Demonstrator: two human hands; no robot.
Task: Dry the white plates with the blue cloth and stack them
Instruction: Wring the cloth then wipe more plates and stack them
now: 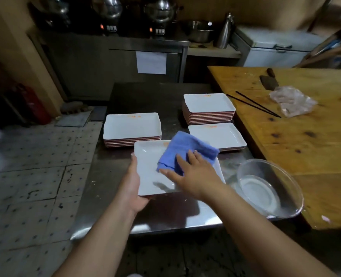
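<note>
So the steel counter (pixel 165 212) fills the middle of the shot, with a big wooden table (pixel 315 146) butted against it at 3 o'clock; on the counter there are three piles of white rectangular plates: the tallest stack (pixel 208 104) at about 1 o'clock, a mid-height stack (pixel 131 125) at 11 o'clock, and a low stack (pixel 217 134) just right of centre, maybe two or three plates; can't tell from here which piles are dried and which are still wet, so my guess is the job is somewhere in the middle, with at least one pile left to go; a clear bowl (pixel 269 188) with a little water in it sits at 4 o'clock, near the counter's corner.

The plate in hand (pixel 153 172) is dead centre, held up off the counter and tilted toward the camera; looks like the wiping step is what's going on, stacking not yet done for this one.

The blue cloth (pixel 187 150) is bunched on the plate's upper right part; the right hand (pixel 195 174) lies flat on top of it, fingers spread and fairly straight, pressing it onto the plate rather than clutching it; the left hand (pixel 133 188) grips the plate's left edge, thumb on the top rim and the palm wrapped under, fingers hidden beneath.
</note>
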